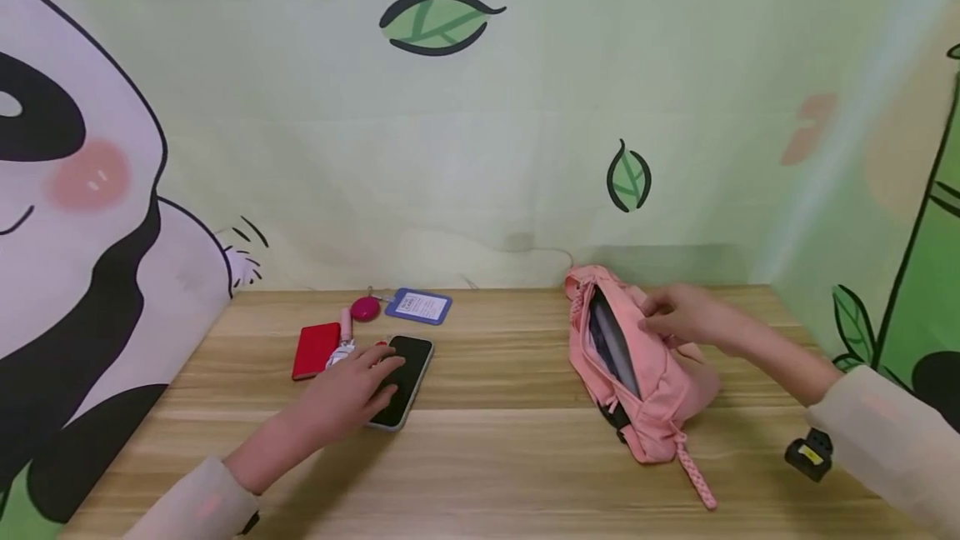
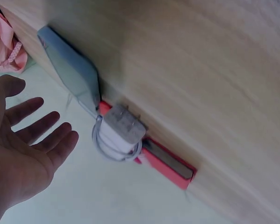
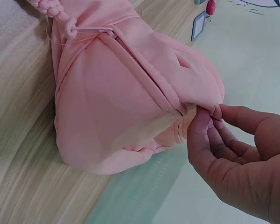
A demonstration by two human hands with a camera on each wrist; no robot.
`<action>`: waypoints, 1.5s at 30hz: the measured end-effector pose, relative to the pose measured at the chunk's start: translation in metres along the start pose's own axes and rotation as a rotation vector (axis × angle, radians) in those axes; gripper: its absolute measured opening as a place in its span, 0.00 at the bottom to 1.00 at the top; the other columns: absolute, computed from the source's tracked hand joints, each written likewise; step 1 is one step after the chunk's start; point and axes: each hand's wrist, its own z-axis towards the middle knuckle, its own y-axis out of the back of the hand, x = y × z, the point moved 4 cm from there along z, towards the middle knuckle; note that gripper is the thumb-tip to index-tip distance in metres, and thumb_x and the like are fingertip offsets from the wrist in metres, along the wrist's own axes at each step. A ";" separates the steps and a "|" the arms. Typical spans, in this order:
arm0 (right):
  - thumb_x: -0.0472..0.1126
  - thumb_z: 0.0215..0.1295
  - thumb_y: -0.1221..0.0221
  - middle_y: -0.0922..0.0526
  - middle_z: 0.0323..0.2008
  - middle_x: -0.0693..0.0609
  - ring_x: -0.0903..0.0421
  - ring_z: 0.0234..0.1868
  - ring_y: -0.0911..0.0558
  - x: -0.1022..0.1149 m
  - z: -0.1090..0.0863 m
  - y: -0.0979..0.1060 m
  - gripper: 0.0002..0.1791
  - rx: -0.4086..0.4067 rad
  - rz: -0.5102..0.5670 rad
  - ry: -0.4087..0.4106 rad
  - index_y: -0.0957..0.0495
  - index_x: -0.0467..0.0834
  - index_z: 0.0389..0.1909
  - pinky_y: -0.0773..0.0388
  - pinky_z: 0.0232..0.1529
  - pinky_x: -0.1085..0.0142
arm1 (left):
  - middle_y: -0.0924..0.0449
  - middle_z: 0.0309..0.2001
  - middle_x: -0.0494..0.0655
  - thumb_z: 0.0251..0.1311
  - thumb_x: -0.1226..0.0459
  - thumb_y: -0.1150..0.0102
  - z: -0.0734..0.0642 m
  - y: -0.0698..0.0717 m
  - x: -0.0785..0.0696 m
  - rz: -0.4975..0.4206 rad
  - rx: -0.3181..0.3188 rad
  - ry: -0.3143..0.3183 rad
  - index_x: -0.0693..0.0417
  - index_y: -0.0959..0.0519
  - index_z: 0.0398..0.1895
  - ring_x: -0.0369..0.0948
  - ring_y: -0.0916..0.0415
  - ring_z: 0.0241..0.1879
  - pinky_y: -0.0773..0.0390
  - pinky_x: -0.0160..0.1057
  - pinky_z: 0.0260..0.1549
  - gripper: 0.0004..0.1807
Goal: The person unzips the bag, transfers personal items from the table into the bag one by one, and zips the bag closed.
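My right hand [image 1: 690, 317] pinches the fabric of a pink bag [image 1: 651, 357] between thumb and fingers, as the right wrist view shows [image 3: 242, 144]. The bag's main zip gapes, and its dark grey inside shows. Over a smartphone [image 1: 414, 367] with a black screen hovers my left hand [image 1: 341, 398], its fingers spread and relaxed. In the left wrist view the hand [image 2: 28, 144] holds nothing and is apart from the phone [image 2: 70, 65]. Just beyond that hand is a white charger [image 2: 123, 128] with a coiled cable, partly hidden in the head view.
Left of the charger lies a red booklet-like item [image 1: 316, 350]. Behind it are a pink stick-like item [image 1: 346, 323], a round magenta item [image 1: 365, 308] and a blue card holder [image 1: 418, 306]. A small black object [image 1: 810, 454] is near my right sleeve. A printed backdrop [image 1: 480, 148] stands behind the wooden table [image 1: 502, 457].
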 end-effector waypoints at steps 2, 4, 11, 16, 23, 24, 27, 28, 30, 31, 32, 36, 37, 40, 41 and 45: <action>0.35 0.72 0.43 0.20 0.39 0.43 0.54 0.37 0.21 -0.001 -0.001 0.001 0.13 -0.007 -0.005 0.007 0.24 0.27 0.49 0.17 0.39 0.59 | 0.25 0.63 0.60 0.68 0.58 0.37 0.003 -0.004 0.001 -0.039 0.030 0.038 0.60 0.24 0.64 0.58 0.26 0.62 0.22 0.56 0.57 0.25; 0.35 0.72 0.43 0.19 0.39 0.43 0.54 0.37 0.20 -0.003 0.000 0.002 0.14 -0.013 -0.008 0.005 0.23 0.28 0.50 0.16 0.39 0.59 | 0.26 0.63 0.62 0.70 0.57 0.39 0.007 -0.011 0.002 -0.071 0.065 0.083 0.61 0.25 0.65 0.59 0.27 0.62 0.23 0.57 0.57 0.25; 0.34 0.72 0.43 0.18 0.37 0.43 0.55 0.35 0.19 -0.006 0.000 0.001 0.14 -0.016 -0.007 0.007 0.23 0.27 0.51 0.15 0.38 0.58 | 0.29 0.63 0.66 0.70 0.49 0.43 0.020 -0.029 0.001 -0.044 0.155 0.247 0.60 0.27 0.67 0.65 0.29 0.60 0.24 0.62 0.56 0.30; 0.34 0.72 0.43 0.17 0.39 0.42 0.54 0.36 0.18 -0.005 -0.001 0.003 0.14 -0.019 -0.023 0.019 0.23 0.28 0.52 0.15 0.38 0.58 | 0.31 0.63 0.68 0.68 0.45 0.40 0.028 -0.033 -0.001 -0.017 0.167 0.326 0.60 0.28 0.67 0.63 0.28 0.54 0.18 0.61 0.45 0.34; 0.34 0.72 0.42 0.16 0.42 0.42 0.53 0.38 0.18 -0.002 -0.001 0.005 0.12 -0.034 -0.067 0.049 0.22 0.29 0.49 0.15 0.37 0.58 | 0.32 0.63 0.69 0.65 0.44 0.38 0.037 -0.035 -0.001 0.008 0.160 0.353 0.61 0.27 0.65 0.61 0.27 0.50 0.16 0.59 0.41 0.36; 0.34 0.72 0.42 0.16 0.42 0.42 0.53 0.38 0.18 -0.002 -0.001 0.005 0.12 -0.036 -0.070 0.051 0.22 0.30 0.49 0.15 0.37 0.58 | 0.32 0.63 0.69 0.65 0.44 0.37 0.037 -0.035 -0.002 0.013 0.158 0.353 0.61 0.27 0.65 0.61 0.27 0.49 0.16 0.58 0.41 0.36; 0.34 0.71 0.41 0.17 0.40 0.43 0.54 0.37 0.19 -0.001 0.001 0.003 0.10 -0.034 -0.072 0.051 0.21 0.30 0.47 0.14 0.36 0.58 | 0.31 0.62 0.69 0.64 0.45 0.35 0.038 -0.035 -0.002 0.025 0.157 0.351 0.62 0.26 0.64 0.61 0.26 0.46 0.17 0.58 0.42 0.36; 0.34 0.71 0.41 0.17 0.40 0.44 0.54 0.37 0.19 -0.001 0.001 0.003 0.10 -0.033 -0.072 0.049 0.21 0.31 0.47 0.14 0.36 0.58 | 0.31 0.62 0.69 0.64 0.45 0.35 0.038 -0.036 -0.002 0.030 0.157 0.350 0.62 0.26 0.63 0.61 0.26 0.46 0.16 0.57 0.42 0.36; 0.33 0.71 0.41 0.17 0.39 0.44 0.54 0.37 0.19 -0.001 0.001 0.002 0.10 -0.028 -0.068 0.046 0.21 0.31 0.47 0.14 0.36 0.59 | 0.31 0.61 0.69 0.64 0.45 0.35 0.038 -0.036 -0.002 0.037 0.155 0.346 0.62 0.26 0.63 0.61 0.26 0.45 0.16 0.57 0.41 0.35; 0.33 0.71 0.41 0.17 0.39 0.45 0.54 0.36 0.19 -0.001 0.001 0.002 0.10 -0.026 -0.071 0.045 0.21 0.31 0.47 0.14 0.36 0.59 | 0.31 0.61 0.69 0.63 0.45 0.35 0.038 -0.036 -0.003 0.038 0.152 0.342 0.63 0.26 0.62 0.61 0.26 0.44 0.16 0.57 0.40 0.35; 0.33 0.71 0.41 0.17 0.38 0.45 0.54 0.36 0.19 -0.001 0.001 0.003 0.09 -0.023 -0.070 0.044 0.21 0.30 0.46 0.14 0.36 0.59 | 0.31 0.61 0.69 0.64 0.45 0.35 0.039 -0.037 -0.003 0.041 0.152 0.340 0.63 0.26 0.62 0.61 0.26 0.44 0.16 0.57 0.39 0.35; 0.33 0.70 0.41 0.18 0.36 0.45 0.55 0.35 0.18 0.002 0.001 0.005 0.10 -0.007 -0.094 0.041 0.21 0.30 0.46 0.14 0.35 0.59 | 0.31 0.60 0.70 0.64 0.45 0.36 0.039 -0.038 -0.004 0.045 0.151 0.336 0.63 0.27 0.62 0.61 0.27 0.45 0.16 0.57 0.37 0.35; 0.32 0.70 0.41 0.18 0.36 0.45 0.55 0.34 0.17 0.003 0.001 0.005 0.10 0.000 -0.101 0.042 0.21 0.29 0.46 0.14 0.35 0.59 | 0.31 0.60 0.69 0.64 0.45 0.36 0.040 -0.038 -0.004 0.045 0.153 0.337 0.63 0.27 0.62 0.61 0.27 0.45 0.15 0.57 0.37 0.35; 0.32 0.70 0.41 0.18 0.35 0.43 0.56 0.33 0.17 0.006 0.002 0.007 0.11 0.021 -0.109 0.036 0.21 0.28 0.47 0.14 0.34 0.60 | 0.31 0.60 0.70 0.63 0.46 0.35 0.039 -0.037 -0.004 0.034 0.155 0.343 0.62 0.26 0.62 0.61 0.27 0.44 0.15 0.57 0.37 0.34; 0.32 0.70 0.41 0.19 0.35 0.43 0.56 0.32 0.17 0.007 0.002 0.007 0.11 0.029 -0.105 0.030 0.21 0.28 0.48 0.14 0.34 0.60 | 0.31 0.60 0.70 0.63 0.46 0.35 0.039 -0.036 -0.005 0.031 0.155 0.343 0.62 0.26 0.62 0.61 0.27 0.44 0.15 0.57 0.37 0.34; 0.32 0.70 0.41 0.21 0.35 0.44 0.57 0.32 0.18 0.009 0.003 0.010 0.11 0.067 -0.090 -0.004 0.21 0.28 0.47 0.14 0.34 0.60 | 0.31 0.60 0.70 0.63 0.46 0.34 0.038 -0.036 -0.005 0.034 0.155 0.339 0.63 0.26 0.61 0.61 0.26 0.44 0.15 0.56 0.38 0.34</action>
